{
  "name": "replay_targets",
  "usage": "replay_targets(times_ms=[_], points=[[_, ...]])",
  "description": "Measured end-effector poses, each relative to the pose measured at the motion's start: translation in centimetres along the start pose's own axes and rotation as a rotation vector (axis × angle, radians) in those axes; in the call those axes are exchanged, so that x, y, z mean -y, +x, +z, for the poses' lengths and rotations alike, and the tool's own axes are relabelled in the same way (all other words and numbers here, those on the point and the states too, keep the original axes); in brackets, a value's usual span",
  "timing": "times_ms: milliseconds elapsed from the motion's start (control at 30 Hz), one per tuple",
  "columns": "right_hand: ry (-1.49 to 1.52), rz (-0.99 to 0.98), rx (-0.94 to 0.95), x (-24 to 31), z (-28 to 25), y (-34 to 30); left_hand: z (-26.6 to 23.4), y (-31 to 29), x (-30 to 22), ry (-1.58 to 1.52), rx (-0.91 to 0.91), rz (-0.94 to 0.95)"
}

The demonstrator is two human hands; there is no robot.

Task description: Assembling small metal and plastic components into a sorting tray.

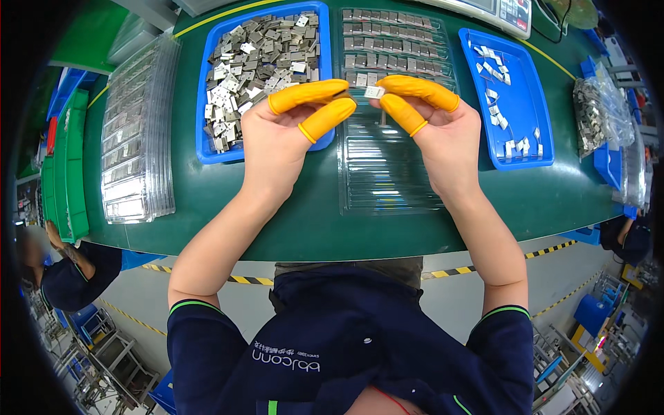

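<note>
- Green table [311,235] is spreading beneath both hands and carrying the tray and the bins.
- Clear tray [387,159] is lying mid-table, its far rows holding grey parts [394,47].
- Left bin [325,55], blue, is standing left of the tray, holding a heap of grey and white pieces.
- Right bin [519,104], also blue, is holding scattered white pieces.
- Right hand [446,138] is pinching the white part, thumb and forefinger nearly together in yellow cots.
- Left hand [273,135] is facing it, its cotted thumb and forefinger almost meeting; a dark edge is showing between them, but whether they are gripping something I cannot tell.
- White part [373,92] is jutting leftward from the right fingertips, over the tray, near the left fingertips.
</note>
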State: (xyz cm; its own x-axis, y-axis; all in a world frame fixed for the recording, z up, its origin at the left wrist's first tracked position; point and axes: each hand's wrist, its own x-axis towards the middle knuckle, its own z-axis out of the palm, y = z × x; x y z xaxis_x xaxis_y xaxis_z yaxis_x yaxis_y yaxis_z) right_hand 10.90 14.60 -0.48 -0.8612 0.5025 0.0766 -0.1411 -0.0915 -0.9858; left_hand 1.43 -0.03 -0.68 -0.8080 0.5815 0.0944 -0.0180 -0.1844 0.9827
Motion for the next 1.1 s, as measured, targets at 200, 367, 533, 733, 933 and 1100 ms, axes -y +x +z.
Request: replay_targets(times_ms=[200,367,533,733,933,1100], points=[[0.064,0.051,0.043,0.1,0.3,-0.1,-0.1,0.3,-0.6,-0.103,-0.028,-0.184],[-0.019,0.019,0.045,0.3,0.3,-0.3,0.0,0.1,-0.7,-0.125,0.000,-0.195],[-0.140,0.008,0.084,1.0,0.0,-0.2,-0.2,-0.3,-0.4,-0.028,0.014,-0.143],[-0.364,-0.124,0.166,1.2,-1.2,0.3,0.0,-0.2,-0.6,0.083,0.049,-0.138],[-0.400,-0.084,0.164,1.2,-1.5,0.6,0.2,-0.2,-0.2,0.163,0.073,-0.145],[-0.448,-0.014,0.252,1.9,-1.9,0.8,0.3,-0.5,0.2,0.213,0.099,-0.114]])
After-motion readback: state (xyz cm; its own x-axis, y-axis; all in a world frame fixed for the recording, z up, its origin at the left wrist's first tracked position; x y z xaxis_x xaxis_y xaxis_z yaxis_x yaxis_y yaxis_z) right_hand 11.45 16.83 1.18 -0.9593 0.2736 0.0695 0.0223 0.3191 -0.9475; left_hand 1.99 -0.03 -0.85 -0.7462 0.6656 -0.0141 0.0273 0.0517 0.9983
